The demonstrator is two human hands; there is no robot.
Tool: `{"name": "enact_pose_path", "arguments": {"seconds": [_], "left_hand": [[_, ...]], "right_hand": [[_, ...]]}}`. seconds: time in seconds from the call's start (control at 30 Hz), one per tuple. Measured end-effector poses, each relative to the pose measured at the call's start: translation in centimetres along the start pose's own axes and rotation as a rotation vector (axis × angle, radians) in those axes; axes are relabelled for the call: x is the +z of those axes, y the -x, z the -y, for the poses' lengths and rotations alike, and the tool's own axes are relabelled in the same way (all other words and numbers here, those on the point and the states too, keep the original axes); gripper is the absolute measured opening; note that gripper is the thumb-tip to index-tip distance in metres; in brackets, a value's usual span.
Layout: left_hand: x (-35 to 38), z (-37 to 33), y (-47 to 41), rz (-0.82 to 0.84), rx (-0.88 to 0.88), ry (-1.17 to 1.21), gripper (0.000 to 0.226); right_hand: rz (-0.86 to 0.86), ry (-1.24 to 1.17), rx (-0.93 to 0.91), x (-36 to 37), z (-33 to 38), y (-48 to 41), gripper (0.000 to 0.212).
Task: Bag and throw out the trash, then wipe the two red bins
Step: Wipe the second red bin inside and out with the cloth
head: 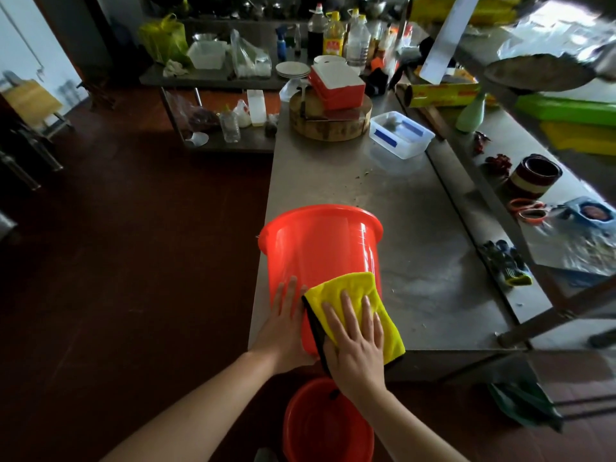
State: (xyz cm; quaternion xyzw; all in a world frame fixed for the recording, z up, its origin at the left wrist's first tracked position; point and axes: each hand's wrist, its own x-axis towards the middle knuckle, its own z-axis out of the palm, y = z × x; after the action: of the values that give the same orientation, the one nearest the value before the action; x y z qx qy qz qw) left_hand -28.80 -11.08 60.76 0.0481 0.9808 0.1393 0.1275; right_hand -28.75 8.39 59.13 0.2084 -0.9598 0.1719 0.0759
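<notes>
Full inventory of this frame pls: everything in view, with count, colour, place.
tabletop bin: 1, red, on its side at the table's near corner, base toward the person
floor bin: 1, red, upright on the floor below the table edge
cloth: 1, yellow, on the tabletop bin's wall
steel table: 1, grey, centre
tub: 1, clear with blue strip, mid table
chopping block: 1, wood, far end of table
box: 1, red and white, on the chopping block
plates: 1 stack, white, behind the block
scissors: 1, orange handles, right ledge
left hand: flat on the tabletop bin
right hand: flat on the cloth
</notes>
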Motion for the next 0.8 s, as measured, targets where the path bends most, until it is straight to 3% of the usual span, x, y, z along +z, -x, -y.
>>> {"name": "enact_pose_path", "arguments": {"seconds": [0.13, 0.2, 0.37, 0.53, 0.73, 0.8], "left_hand": [[0.3, 1.0, 0.0, 0.023, 0.008, -0.125, 0.138], [0.5, 1.3, 0.3, 0.006, -0.006, -0.067, 0.142], [0.5, 1.9, 0.9, -0.055, -0.046, 0.156, 0.15], [0.0, 1.6, 0.8, -0.029, -0.047, 0.155, 0.151], [-0.4, 0.6, 0.3, -0.01, -0.046, 0.107, 0.151], [-0.6, 0.4, 0.2, -0.01, -0.05, 0.087, 0.152]], "right_hand": [[0.037, -0.06, -0.049, -0.7, -0.4, -0.1, 0.077], [0.041, -0.098, -0.032, -1.1, -1.2, -0.1, 0.077], [0.095, -0.144, 0.256, -1.2, -4.7, 0.2, 0.073], [0.022, -0.14, 0.226, -1.3, -5.7, -1.0, 0.063], [0.032, -0.466, 0.264, -0.8, -6.1, -2.1, 0.068], [0.018, -0.443, 0.213, -0.6, -5.6, -1.7, 0.071]]}}
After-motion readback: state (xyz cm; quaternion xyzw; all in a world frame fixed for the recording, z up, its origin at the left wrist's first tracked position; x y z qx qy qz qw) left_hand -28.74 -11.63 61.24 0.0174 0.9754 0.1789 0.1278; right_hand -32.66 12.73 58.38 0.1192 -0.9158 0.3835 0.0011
